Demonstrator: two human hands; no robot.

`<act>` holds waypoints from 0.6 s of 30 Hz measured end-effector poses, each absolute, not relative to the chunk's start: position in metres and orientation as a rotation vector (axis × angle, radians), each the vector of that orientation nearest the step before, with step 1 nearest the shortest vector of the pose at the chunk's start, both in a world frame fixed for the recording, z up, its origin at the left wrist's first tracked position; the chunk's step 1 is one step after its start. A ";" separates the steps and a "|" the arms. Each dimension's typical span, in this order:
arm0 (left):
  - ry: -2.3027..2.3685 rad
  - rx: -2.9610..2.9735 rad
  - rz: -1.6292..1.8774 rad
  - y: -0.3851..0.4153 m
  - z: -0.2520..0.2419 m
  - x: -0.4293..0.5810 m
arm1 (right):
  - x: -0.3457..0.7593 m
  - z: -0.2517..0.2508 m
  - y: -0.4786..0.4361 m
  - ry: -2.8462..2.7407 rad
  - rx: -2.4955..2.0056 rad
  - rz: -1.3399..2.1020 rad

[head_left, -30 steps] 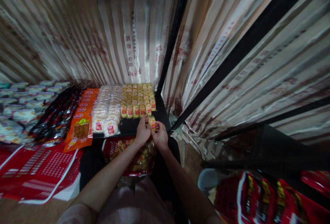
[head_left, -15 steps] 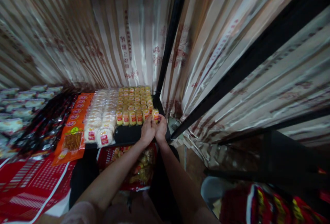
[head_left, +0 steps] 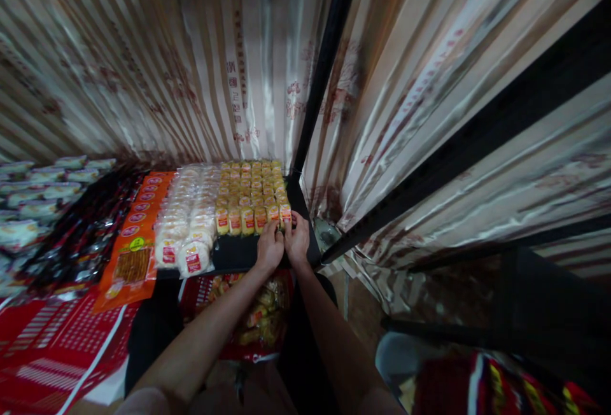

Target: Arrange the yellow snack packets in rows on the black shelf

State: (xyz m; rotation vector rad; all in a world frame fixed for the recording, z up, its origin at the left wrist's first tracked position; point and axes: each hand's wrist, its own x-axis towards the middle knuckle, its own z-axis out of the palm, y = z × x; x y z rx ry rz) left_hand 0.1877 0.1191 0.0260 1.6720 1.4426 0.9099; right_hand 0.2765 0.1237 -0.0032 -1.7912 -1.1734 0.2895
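Small yellow snack packets (head_left: 247, 219) with red labels stand in tight rows on a black shelf (head_left: 238, 251). At the right end of the front row is one such packet (head_left: 285, 212), with my two hands around its lower part. My left hand (head_left: 270, 249) has its fingers curled at the packet's lower left, close to its neighbour. My right hand (head_left: 296, 242) grips it from the right side, fingers bent along its edge. Parts of the fingertips are hard to make out in the dim light.
White round packets (head_left: 193, 256) and an orange bag (head_left: 136, 256) lie left of the yellow rows. Below the shelf, a red basket (head_left: 262, 358) holds more yellow packets. Another red basket (head_left: 52, 338) stands at left. A black post (head_left: 324, 71) rises before curtains.
The packet my hands held in front of the row now stands at its right end, level with the others. My left hand has shifted slightly left, leaving a small gap between my hands.
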 end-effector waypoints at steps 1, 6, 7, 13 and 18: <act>1.438 1.670 0.903 0.119 0.026 0.188 | 0.277 -0.004 0.125 -1.191 -1.790 0.299; 1.445 1.679 0.875 0.121 0.024 0.188 | 0.277 -0.010 0.127 -1.261 -1.807 0.303; 1.446 1.687 0.871 0.121 0.024 0.188 | 0.277 -0.011 0.127 -1.265 -1.806 0.290; 1.471 1.759 0.820 0.119 0.026 0.187 | 0.276 -0.016 0.124 -1.284 -1.773 0.187; 1.499 1.784 0.814 0.115 0.029 0.182 | 0.275 -0.013 0.122 -1.274 -1.774 0.189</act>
